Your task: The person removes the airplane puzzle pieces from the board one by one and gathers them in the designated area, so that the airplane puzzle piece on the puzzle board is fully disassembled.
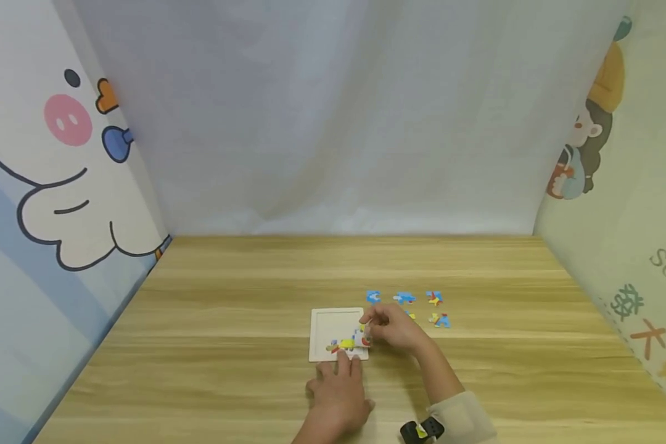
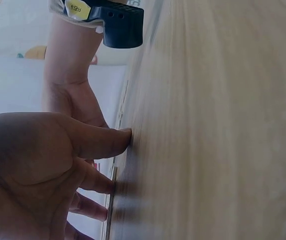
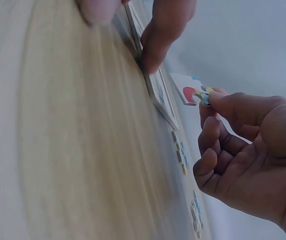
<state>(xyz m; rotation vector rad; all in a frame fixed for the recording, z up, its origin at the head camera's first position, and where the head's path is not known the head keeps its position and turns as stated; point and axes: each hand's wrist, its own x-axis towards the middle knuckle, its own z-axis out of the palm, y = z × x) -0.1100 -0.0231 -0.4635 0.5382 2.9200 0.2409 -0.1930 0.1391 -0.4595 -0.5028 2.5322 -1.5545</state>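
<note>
A square white puzzle board [image 1: 333,319] with a raised rim lies on the table, and joined picture pieces [image 1: 341,346] lie along its lower part. My right hand [image 1: 396,330] is over the board's right side and pinches a white, red and yellow puzzle piece [image 3: 186,91] between thumb and forefinger; in the right wrist view it is raised off the board and tilted. My left hand [image 1: 341,394] is spread at the board's near edge, fingertips touching the rim. In the left wrist view its thumb [image 2: 108,141] is extended near the table surface.
Several loose blue, red and yellow puzzle pieces [image 1: 404,298] lie beyond and right of the board, one partly behind my right hand. A black device [image 1: 422,430] is strapped to the right wrist. A pale curtain [image 1: 333,123] stands along the table's far edge.
</note>
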